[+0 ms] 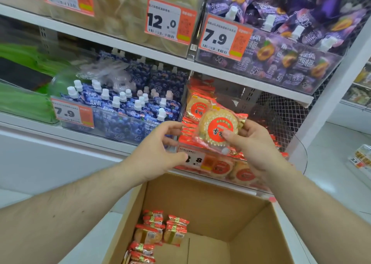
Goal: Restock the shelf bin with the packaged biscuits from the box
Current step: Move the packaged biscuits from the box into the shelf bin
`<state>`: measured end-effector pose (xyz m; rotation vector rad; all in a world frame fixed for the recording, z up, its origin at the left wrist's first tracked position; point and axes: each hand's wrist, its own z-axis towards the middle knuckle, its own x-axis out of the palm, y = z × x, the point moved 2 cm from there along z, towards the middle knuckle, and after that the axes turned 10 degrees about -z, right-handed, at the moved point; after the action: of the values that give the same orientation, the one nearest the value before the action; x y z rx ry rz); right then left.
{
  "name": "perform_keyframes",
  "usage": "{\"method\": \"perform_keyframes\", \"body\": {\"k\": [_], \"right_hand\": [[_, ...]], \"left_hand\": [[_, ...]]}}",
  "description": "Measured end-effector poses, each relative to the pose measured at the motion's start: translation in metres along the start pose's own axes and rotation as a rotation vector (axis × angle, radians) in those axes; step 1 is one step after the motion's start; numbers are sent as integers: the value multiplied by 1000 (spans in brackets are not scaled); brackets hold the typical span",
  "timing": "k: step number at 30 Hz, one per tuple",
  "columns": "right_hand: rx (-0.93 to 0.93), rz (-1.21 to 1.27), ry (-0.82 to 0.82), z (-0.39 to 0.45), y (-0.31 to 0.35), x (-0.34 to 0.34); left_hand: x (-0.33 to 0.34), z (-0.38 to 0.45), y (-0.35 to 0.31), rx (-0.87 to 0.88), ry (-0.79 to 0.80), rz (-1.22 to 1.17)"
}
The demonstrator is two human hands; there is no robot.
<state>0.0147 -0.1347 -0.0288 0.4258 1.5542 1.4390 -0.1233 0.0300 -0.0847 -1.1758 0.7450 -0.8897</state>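
Observation:
My right hand (255, 149) grips a packaged biscuit (217, 128), a round cracker in clear wrap with a red label, just above the front of the clear shelf bin (249, 183). The bin holds several more of the same packets stacked at its left side (197, 103). My left hand (160, 153) hovers open just left of the packet, its fingertips by the bin's front edge. Below stands the open cardboard box (220, 209), with several biscuit packets (158, 231) lying at its left bottom.
Left of the bin sits a bin of blue spouted pouches (124, 111) with a 7.9 price tag. On the shelf above are purple pouches (291, 49) and a bin of pale goods (124, 13). A mesh panel (281, 115) backs the biscuit bin.

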Motion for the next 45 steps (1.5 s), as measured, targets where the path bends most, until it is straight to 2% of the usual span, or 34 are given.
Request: {"method": "perform_keyframes", "body": {"k": [5,13,19,25,31,37,45], "right_hand": [[2,-126,-95,59,-5,7],[130,-299,-248,103,-24,34],[249,-387,-97,110,-17,34],[227,-495,0,104,-1,32],[189,-626,24,96,9,43],[215,-569,-61,90,-3,57],[272,-420,-25,86,-4,46]], "left_hand": [[-1,8,21,-39,-16,156],[6,9,30,-86,9,107],[7,8,30,-78,3,105],[7,7,30,-78,13,116],[11,5,30,-66,-2,178],[12,4,29,-72,4,184],[11,3,26,-67,12,177]]}}
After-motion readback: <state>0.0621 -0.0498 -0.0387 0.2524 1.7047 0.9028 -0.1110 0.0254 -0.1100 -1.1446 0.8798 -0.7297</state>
